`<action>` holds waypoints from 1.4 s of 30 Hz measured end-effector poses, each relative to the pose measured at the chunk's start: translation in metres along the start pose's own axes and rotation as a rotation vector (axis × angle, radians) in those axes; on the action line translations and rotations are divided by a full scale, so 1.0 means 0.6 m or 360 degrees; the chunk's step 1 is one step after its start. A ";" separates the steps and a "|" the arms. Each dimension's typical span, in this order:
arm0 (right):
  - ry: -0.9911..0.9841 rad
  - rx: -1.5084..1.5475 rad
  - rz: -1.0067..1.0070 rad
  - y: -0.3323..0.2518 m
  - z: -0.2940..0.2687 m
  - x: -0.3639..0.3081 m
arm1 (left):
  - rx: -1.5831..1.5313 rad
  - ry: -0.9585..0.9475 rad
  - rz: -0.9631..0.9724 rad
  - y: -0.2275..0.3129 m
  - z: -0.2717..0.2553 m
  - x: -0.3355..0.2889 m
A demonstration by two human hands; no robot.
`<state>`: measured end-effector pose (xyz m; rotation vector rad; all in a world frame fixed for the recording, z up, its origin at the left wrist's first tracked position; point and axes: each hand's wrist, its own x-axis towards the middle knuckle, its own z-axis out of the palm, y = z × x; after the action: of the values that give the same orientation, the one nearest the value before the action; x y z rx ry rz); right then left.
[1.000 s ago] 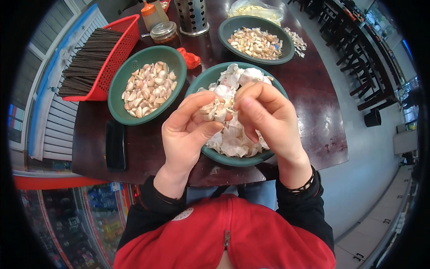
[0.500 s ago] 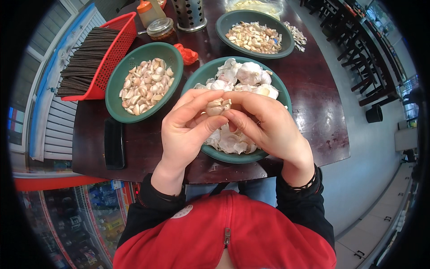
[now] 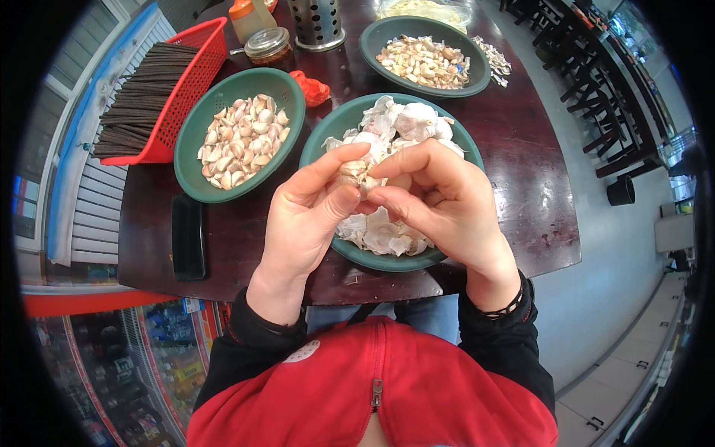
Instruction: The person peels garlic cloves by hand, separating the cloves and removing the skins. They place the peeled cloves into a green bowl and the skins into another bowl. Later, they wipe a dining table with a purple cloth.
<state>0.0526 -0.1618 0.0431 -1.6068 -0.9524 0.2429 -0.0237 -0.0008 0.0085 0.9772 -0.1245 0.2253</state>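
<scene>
1. The left hand and right hand meet over the near green bowl, fingertips of both pinched tight on one garlic clove held between them, just above the heap of garlic heads and loose skins in that bowl
2. The clove is small and mostly hidden by the fingers; a hard pull on the skin could, I judge, shoot it out of the pinch and past the bowl rim onto the table or down to the floor
3. Papery skin looks light, so flakes may drift off the bowl; some scraps already lie on the table edge near the person's body
4. The near bowl sits close to the table's front edge, and a push from a wrist could slide it toward the lap
5. A thumbnail driven too deep could bruise or split the clove
6. The surface is a dark brown wooden table carrying a second green bowl of peeled-looking cloves, a third green bowl of trimmings, a red basket of dark chopsticks, a lidded jar, a perforated metal holder and a black phone
7. Around it: pale tiled floor to the right, dark chairs beyond, a white slatted wall at left
</scene>
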 end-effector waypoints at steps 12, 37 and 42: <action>0.0001 0.0224 -0.0024 -0.006 -0.004 0.000 | 0.0155 0.0035 0.0112 0.001 0.000 -0.003; 0.0155 -0.0832 -0.0937 0.029 0.007 0.019 | -0.0020 0.0217 0.0143 -0.011 -0.003 0.006; 0.0141 -0.0756 -0.0960 0.030 0.008 0.019 | 0.0005 0.0237 0.0199 -0.010 -0.002 0.004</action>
<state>0.0649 -0.1500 0.0296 -1.6428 -1.4458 -0.5009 -0.0196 -0.0029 0.0037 0.9531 -0.0489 0.4119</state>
